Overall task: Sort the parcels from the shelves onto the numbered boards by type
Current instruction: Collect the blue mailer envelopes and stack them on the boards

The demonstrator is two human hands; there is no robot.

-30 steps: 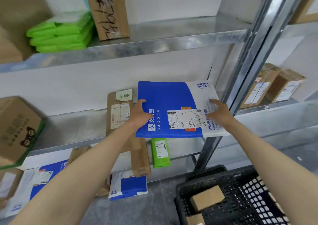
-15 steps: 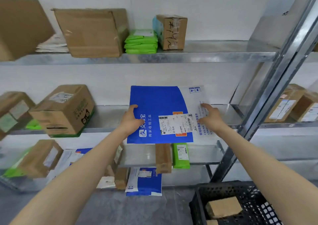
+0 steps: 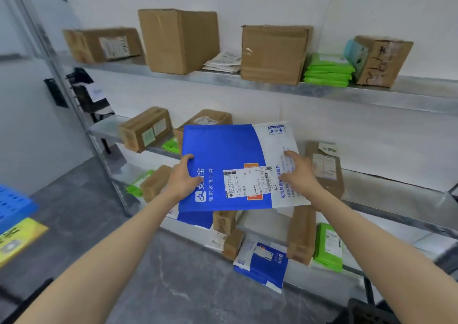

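Blue-and-white mailer (image 3: 223,150) before the front edge of the middle shelf (image 3: 386,185), pinched at 2 sides by left grip (image 3: 183,180) and right grip (image 3: 300,175). Not yet on any board; seemingly many parcels (image 3: 272,53) left.

Blocked beyond the blue mailer (image 3: 223,155) by cardboard boxes (image 3: 146,129) and green packets (image 3: 171,145) on the middle shelf (image 3: 386,183), hemmed leftward by the metal upright (image 3: 53,68), open down-left over grey floor (image 3: 173,286).

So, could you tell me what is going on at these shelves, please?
A person holds a blue and white mailer in the air before the metal shelves, the left hand gripping its blue edge, the right hand its white end. Cardboard boxes and green bags sit on the shelves.
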